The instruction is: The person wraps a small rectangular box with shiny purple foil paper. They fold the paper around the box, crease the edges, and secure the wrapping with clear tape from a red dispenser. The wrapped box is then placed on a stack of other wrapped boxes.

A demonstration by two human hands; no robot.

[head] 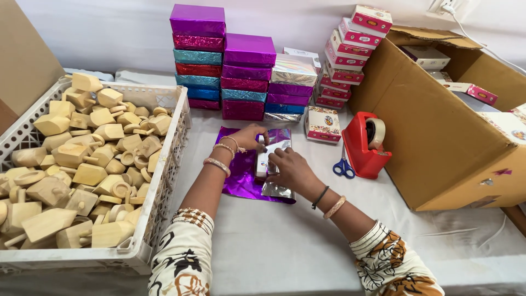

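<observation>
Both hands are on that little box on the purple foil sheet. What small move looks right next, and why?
Probably reach for the tape dispenser: the left hand and right hand press purple foil over the small box, and the folded flap looks loose, with no tape visible on it.

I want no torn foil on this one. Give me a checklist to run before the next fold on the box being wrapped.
1. Small box lies on the purple foil sheet: ok.
2. Left hand presses the far end of the box: ok.
3. Right hand holds the foil flap against the box: ok.
4. Tape dispenser stands near the right hand: ok.
5. Scissors lie beside the dispenser: ok.
6. Foil free of tears: cannot tell.
</observation>
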